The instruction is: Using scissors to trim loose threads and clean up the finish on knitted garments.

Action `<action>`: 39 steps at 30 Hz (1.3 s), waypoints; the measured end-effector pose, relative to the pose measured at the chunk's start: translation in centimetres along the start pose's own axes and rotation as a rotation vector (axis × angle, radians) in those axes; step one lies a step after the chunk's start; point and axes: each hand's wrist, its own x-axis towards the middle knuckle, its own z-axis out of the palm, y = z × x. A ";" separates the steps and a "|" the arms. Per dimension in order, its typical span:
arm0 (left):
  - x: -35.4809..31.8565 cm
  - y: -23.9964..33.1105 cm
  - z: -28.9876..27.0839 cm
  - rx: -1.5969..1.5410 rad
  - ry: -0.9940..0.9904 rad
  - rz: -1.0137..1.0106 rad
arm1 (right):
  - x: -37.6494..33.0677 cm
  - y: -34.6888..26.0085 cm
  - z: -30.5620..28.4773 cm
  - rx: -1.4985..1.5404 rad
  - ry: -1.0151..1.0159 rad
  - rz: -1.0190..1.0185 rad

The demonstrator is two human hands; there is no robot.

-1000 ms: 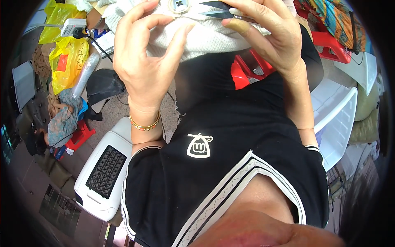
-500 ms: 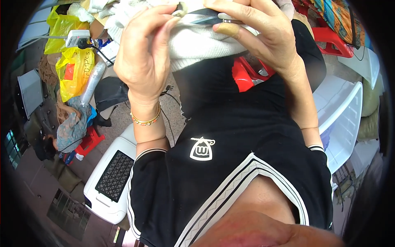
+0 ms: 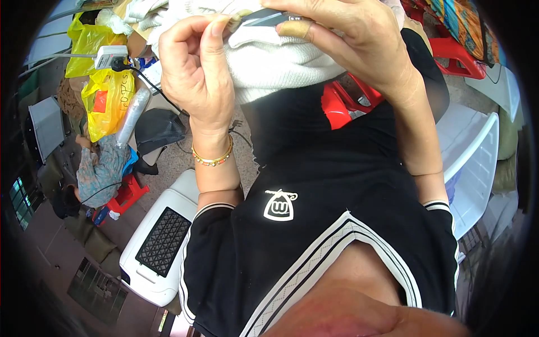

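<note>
Here's the left hand [image 3: 199,70], up at the far edge of the view, thumb and forefinger pressed together on a small button [image 3: 242,15], pinching it by its rim. Over to the right hand [image 3: 356,42]: thumb below, fingers above, clamping a pair of thread snips [image 3: 265,18], blades aimed leftward right beside that button; whether metal touches it, I can't tell. A tan wrap [image 3: 294,29] covers the right thumb. Beneath both hands, the white knit garment [image 3: 281,70] lies bunched, far side of the black-clad lap, its ribbed folds spilling toward the wearer. A beaded bracelet [image 3: 212,161] circles the left wrist.

Out to the left, far side: two yellow plastic bags, the nearer one [image 3: 109,106] beside a clear-wrapped roll [image 3: 133,115], with a white power socket [image 3: 110,57] just beyond, black plug [image 3: 119,65] pushed in. Further left, another person in a patterned shirt [image 3: 101,171] bends over by a red stool [image 3: 131,195]. Near left, a white lidded bin [image 3: 163,247] shows a black textured panel. Between the legs, red plastic [image 3: 338,106] peeks through. And on the right, a white plastic tub [image 3: 477,168] stands near the right forearm, with a red seat [image 3: 457,59] farther off.
</note>
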 end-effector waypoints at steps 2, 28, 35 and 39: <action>0.0 -0.2 -0.1 0.030 -0.024 0.020 | 0.1 0.0 0.0 0.019 -0.037 0.012; 0.7 0.1 -1.8 0.182 -0.360 0.066 | -4.5 3.4 -2.3 0.342 0.052 0.352; 1.1 2.1 -3.6 0.233 -0.330 0.078 | -6.5 5.4 -0.3 0.145 -0.029 0.183; 0.8 4.9 -7.2 0.174 -0.255 0.094 | -6.8 5.3 -0.5 0.063 0.005 -0.023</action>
